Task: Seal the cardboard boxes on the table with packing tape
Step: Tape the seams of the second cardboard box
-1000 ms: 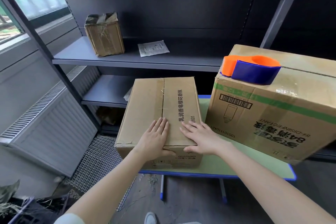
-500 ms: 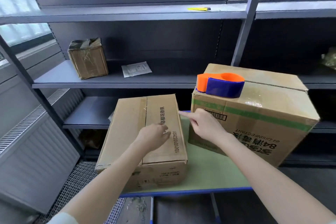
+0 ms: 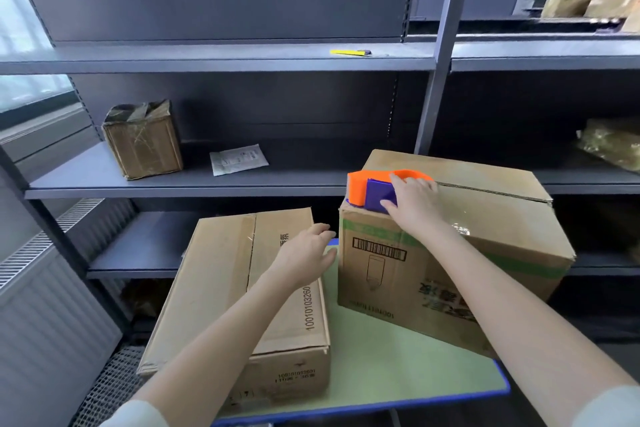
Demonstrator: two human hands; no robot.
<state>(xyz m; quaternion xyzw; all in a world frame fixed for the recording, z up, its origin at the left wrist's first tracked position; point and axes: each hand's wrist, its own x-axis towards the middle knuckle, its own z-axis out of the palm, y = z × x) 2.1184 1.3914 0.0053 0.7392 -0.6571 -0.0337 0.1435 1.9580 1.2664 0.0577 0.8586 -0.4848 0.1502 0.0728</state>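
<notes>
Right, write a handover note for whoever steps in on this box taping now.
Left hand: open, over the small box, holding nothing.
Right hand: grips the tape dispenser on top of the big box.
Both boxes stand on the table, flaps closed.
Done: big box top shines, possibly taped.
To do: tape the small box's seam; check the big one.
</notes>
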